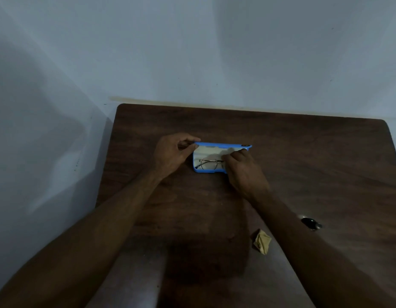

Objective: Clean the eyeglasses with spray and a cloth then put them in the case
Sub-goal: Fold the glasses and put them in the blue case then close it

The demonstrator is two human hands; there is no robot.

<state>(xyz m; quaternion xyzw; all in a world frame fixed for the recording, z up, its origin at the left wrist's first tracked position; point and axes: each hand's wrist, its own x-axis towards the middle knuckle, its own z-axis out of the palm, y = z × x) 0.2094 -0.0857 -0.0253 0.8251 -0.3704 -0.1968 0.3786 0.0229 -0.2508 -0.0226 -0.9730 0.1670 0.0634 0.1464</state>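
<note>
No readable text, labels, brands or numbers on anything visible.

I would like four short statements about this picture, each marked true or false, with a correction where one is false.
1. The case stands open on the table. True.
2. The glasses lie on the table beside the case. False: they lie inside the case.
3. The left hand holds the cloth. False: it pinches the left corner of the lid; the cloth lies crumpled on the table, and neither hand grips it.
4. The right hand holds the glasses at their right end, inside the case. True.
</note>
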